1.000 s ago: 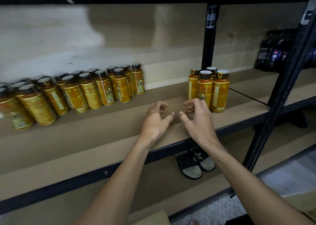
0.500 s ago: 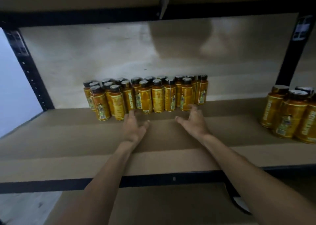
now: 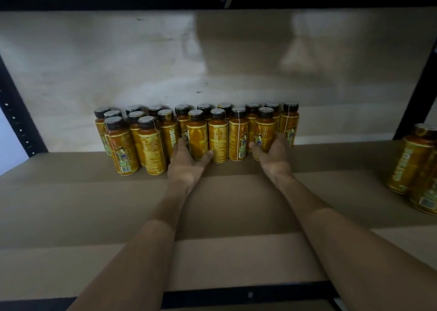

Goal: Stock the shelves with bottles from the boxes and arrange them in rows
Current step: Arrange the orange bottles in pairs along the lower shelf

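orange bottles (image 3: pixel 237 140) w/ dark caps stand upright in a tight cluster at centre frame, at the back of the brown shelf (image 3: pixel 94 204), close to the pale back wall (image 3: pixel 142 62). approx two to three rows deep; rows are ragged toward the left end, where a couple of bottles sit further fwd. labels face diff ways.

left hand (image 3: pixel 186 164) is low at centre frame, palm down on the shelf, up against the cluster's front row. its fingers (image 3: pixel 182 145) reach up the left side of the centre-left front bottle (image 3: pixel 197 138); thumb is splayed wide to that bottle's right, at its base. fingers look stretched, not wrapped round it; fingertips are hidden btwn bottles.

right hand (image 3: pixel 272 153) is just right of centre, same pose: thumb on the left, fingers (image 3: pixel 282 139) on the right of the right-side front bottle (image 3: pixel 264 133), hand spread wide, touching it low down. bottle stands on the shelf.

both forearms run in from the bottom of the frame.

second bottle group (image 3: pixel 413 166), same kind, stands at the right edge, well apart from the cluster. black uprights at far left (image 3: pixel 16 114) and upper right (image 3: pixel 416 93); black front beam (image 3: pixel 250 295) along the bottom.
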